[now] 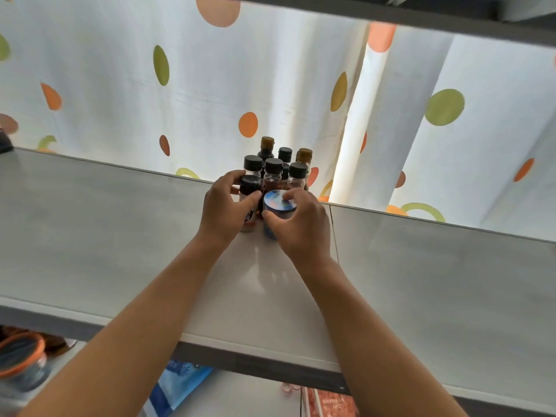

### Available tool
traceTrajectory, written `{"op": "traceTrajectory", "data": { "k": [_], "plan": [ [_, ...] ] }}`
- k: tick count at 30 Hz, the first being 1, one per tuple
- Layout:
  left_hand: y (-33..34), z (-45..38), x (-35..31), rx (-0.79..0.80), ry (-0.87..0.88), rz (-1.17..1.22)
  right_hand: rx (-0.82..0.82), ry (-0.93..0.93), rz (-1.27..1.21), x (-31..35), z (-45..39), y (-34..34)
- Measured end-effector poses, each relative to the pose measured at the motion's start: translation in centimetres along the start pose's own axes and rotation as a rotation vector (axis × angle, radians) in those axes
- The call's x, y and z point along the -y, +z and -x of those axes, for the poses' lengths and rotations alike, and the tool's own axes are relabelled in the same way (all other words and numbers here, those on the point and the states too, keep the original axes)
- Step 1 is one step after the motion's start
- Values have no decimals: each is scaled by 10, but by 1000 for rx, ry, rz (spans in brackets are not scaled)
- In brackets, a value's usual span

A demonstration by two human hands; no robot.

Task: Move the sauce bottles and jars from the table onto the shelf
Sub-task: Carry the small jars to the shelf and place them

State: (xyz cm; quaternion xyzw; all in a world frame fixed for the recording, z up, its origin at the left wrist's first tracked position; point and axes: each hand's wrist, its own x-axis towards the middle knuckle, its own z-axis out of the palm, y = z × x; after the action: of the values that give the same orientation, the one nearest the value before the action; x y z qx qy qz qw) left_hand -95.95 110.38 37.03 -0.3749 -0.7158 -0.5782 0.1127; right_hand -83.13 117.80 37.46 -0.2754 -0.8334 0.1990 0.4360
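While both go in tight against the cluster of black-capped glass bottles [276, 170], my left hand [224, 210] grips a black-capped sauce bottle [250, 203]; right hand [301, 224] clasps the blue-lidded round jar [278, 206] beside it.

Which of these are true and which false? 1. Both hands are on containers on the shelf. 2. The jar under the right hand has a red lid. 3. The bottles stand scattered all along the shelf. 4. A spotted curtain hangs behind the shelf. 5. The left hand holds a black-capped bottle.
1. True: the left hand and right hand each have a grip on a container on the shelf.
2. False: the jar has a blue lid.
3. False: the bottles stand clustered together near the back edge.
4. True: the curtain shows orange and green spots.
5. True: it holds the black-capped bottle.
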Motion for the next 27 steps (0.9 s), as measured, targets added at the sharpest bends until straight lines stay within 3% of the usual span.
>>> {"op": "traceTrajectory", "data": {
  "k": [9,16,22,27],
  "plan": [
    [-4,0,6,30,42,-42,78,-7,60,-4,2,6],
    [-22,24,-16,20,-61,-73,51,-77,65,13,13,-17],
    [-48,92,-51,-65,152,-486,108,-266,-44,36,46,-48],
    [-67,165,-88,-79,165,-693,233,-379,-144,27,100,-76]
  ]
}}
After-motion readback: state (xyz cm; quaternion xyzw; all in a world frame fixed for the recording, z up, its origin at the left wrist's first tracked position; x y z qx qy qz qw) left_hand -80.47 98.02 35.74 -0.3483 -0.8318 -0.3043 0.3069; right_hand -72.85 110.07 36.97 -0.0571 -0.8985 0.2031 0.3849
